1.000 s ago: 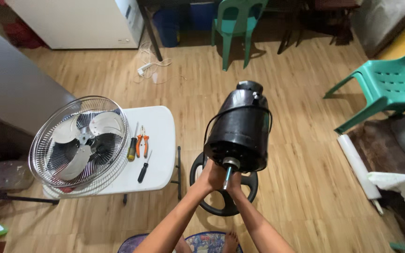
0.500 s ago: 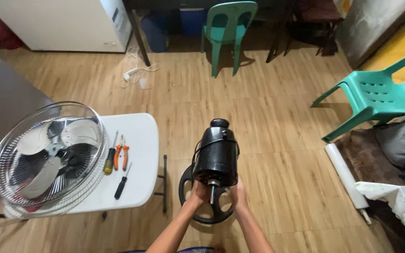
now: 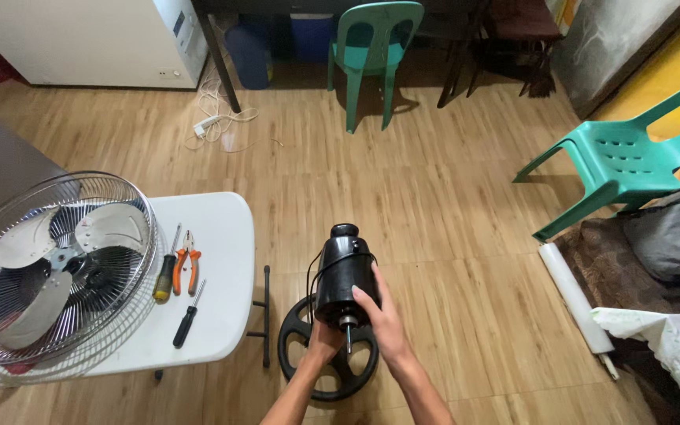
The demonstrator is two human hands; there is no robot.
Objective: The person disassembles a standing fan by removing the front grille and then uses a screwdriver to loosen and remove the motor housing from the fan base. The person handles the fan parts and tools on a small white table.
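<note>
I see a glossy black cylindrical fan motor housing (image 3: 345, 275) above a black spoked round base (image 3: 329, 354). The small plastic table (image 3: 218, 267) is plain white. On it, the wire fan cage (image 3: 57, 271) shines chrome silver around pale grey blades. The pliers (image 3: 187, 269) have orange handles; one screwdriver (image 3: 166, 275) is yellow and black. The plastic chairs (image 3: 619, 161) are mint green, the plank floor (image 3: 434, 181) warm tan.

Left hand (image 3: 323, 343) is sitting mostly hidden behind the black fan motor (image 3: 345, 275); its fingers are not showing. Round base (image 3: 327, 359) is being partly covered by motor and arms. Fan cage (image 3: 53, 271) at 9 o'clock is running off the left edge. Green chair (image 3: 631, 157) at 2 o'clock is getting cropped on the right.
</note>
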